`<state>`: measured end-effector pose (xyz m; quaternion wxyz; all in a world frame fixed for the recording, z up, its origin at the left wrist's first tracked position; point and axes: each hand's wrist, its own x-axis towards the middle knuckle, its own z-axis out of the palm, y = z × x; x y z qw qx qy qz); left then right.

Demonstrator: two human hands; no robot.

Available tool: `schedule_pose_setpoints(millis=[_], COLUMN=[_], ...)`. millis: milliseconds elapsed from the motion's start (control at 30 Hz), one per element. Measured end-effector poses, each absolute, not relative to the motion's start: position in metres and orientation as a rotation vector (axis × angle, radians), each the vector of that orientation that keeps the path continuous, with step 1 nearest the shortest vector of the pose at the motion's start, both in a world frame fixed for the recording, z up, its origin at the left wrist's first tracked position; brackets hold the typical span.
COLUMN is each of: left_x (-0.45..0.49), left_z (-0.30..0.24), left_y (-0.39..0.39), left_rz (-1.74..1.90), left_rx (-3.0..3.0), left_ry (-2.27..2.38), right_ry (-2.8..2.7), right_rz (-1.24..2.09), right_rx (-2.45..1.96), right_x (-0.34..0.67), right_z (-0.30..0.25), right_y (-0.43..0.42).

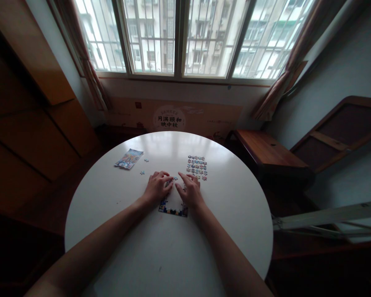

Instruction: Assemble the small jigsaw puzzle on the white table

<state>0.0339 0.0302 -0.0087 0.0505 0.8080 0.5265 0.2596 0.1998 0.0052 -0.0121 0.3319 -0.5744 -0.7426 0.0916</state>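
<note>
The partly built jigsaw [173, 212] lies flat near the middle of the white round table [231, 198], its dark lower border joined up and its inside showing bare tabletop, with the upper part mostly hidden under two hands. The left hand [157, 185] rests over its left side, fingers bent, thumb and forefinger close to a small bluish piece [175, 178] at the top edge; whether they pinch it or only touch it, I cannot tell. The right hand [190, 190] lies over the right side, its forefinger stretched toward that same piece and its thumb held apart from the forefinger, a gap between their tips. Just beyond the right hand, loose pieces [197, 167] are set out in neat rows, the nearest ones partly covered by the fingers. Past the left hand lie two single pieces, one nearer [142, 173] and one farther [146, 160], and beside them a colourful picture sheet [130, 158]. Beyond the table a printed banner [204, 110] runs along the wall below a barred window [151, 37], with a wooden desk [275, 152] to the right and a wooden cabinet [43, 53] to the left
</note>
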Motion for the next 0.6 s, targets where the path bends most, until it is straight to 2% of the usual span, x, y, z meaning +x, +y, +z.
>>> schedule_pose_setpoints(millis=[133, 267, 500, 600], left_x=[0.029, 0.008, -0.033, -0.040], left_z=[-0.005, 0.007, 0.027, 0.030], left_y=[0.032, 0.041, 0.051, 0.054], left_rz=[0.840, 0.734, 0.234, 0.157], left_rx=[2.458, 2.459, 2.223, 2.142], left_ry=[1.655, 1.875, 2.243, 2.301], right_ry=[-1.840, -1.771, -1.719, -1.705], right_rz=[0.239, 0.239, 0.239, 0.236], right_rx=[-1.510, -1.522, -1.543, -1.545], right_x=[0.202, 0.204, 0.204, 0.204], right_z=[-0.010, -0.011, -0.012, -0.012], right_y=[0.006, 0.007, 0.008, 0.008])
